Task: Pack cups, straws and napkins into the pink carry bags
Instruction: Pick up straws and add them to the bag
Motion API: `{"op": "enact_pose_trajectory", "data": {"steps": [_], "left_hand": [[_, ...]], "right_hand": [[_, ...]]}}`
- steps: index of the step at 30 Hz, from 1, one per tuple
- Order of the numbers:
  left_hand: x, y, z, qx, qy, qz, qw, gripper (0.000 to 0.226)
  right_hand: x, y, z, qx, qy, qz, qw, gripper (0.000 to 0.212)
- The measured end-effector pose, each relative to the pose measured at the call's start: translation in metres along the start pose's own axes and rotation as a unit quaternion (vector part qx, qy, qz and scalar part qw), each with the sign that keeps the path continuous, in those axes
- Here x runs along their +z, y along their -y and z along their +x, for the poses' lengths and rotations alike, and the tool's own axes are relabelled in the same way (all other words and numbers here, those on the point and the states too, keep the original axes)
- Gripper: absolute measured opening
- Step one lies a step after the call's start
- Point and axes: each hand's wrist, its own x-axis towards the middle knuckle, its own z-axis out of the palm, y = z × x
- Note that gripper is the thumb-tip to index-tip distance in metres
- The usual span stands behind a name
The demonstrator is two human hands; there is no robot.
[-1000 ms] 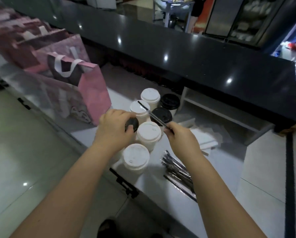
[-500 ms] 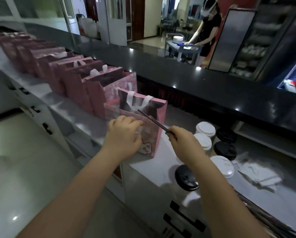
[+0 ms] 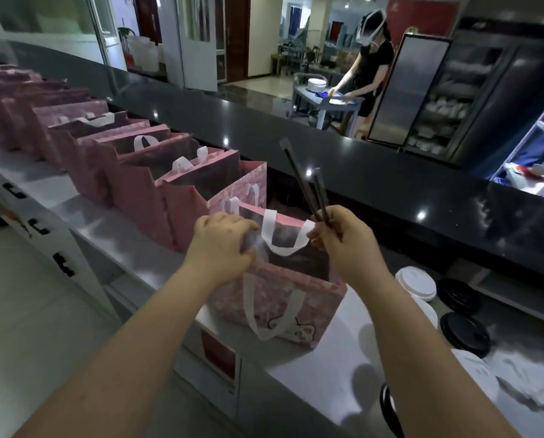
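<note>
The nearest pink carry bag point(image 3: 277, 298) stands open on the pale counter point(image 3: 131, 248), at the near end of a row of similar pink bags point(image 3: 138, 172) that runs away to the left. The left hand point(image 3: 221, 245) is at the bag's left rim with its fingers curled closed over the mouth; whether they pinch the rim or something being lowered inside, I cannot tell. This grip appears meant to keep the mouth wide and the soft bag steady. The right hand point(image 3: 343, 240) is just above the right side of the opening, its fingers closed on two dark wrapped straws point(image 3: 305, 188) that point up and away, so their lower ends can probably be tipped down into the bag. The white handle point(image 3: 283, 238) hangs between the two hands. To the right, white-lidded cups point(image 3: 416, 282) and black-lidded cups point(image 3: 465, 331) wait on the counter, near enough to reach, with crumpled napkins point(image 3: 530, 374) beyond them.
</note>
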Motion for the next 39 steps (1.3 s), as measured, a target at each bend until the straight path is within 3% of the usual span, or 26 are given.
{"op": "enact_pose_trajectory", "data": {"steps": [7, 12, 15, 19, 23, 29, 33, 39], "left_hand": [[0.035, 0.014, 0.056, 0.072, 0.074, -0.017, 0.995, 0.034], [0.047, 0.026, 0.081, 0.107, 0.121, -0.054, 0.985, 0.076], [0.055, 0.034, 0.086, 0.107, 0.218, -0.072, 0.967, 0.105], [0.062, 0.04, 0.096, 0.118, 0.283, -0.111, 0.945, 0.12], [0.061, 0.046, 0.109, 0.126, 0.307, -0.158, 0.93, 0.127], [0.053, 0.066, 0.115, 0.166, 0.303, -0.195, 0.918, 0.124], [0.049, 0.067, 0.114, 0.195, 0.277, -0.143, 0.93, 0.12], [0.039, 0.056, 0.105, 0.194, 0.205, -0.075, 0.956, 0.092]], "right_hand": [[0.032, -0.035, 0.045, 0.035, 0.071, 0.055, 0.995, 0.021], [0.032, -0.05, 0.062, 0.05, 0.107, 0.129, 0.985, 0.02], [0.031, -0.053, 0.065, 0.029, 0.122, 0.152, 0.98, 0.018], [0.034, -0.065, 0.065, 0.034, 0.173, -0.03, 0.984, 0.014], [0.034, -0.074, 0.061, 0.084, 0.17, -0.151, 0.97, 0.014], [0.042, -0.069, 0.063, 0.139, 0.178, -0.332, 0.916, 0.025], [0.057, -0.058, 0.075, 0.177, 0.228, -0.389, 0.875, 0.034], [0.066, -0.035, 0.072, 0.166, 0.181, -0.394, 0.886, 0.036]]}}
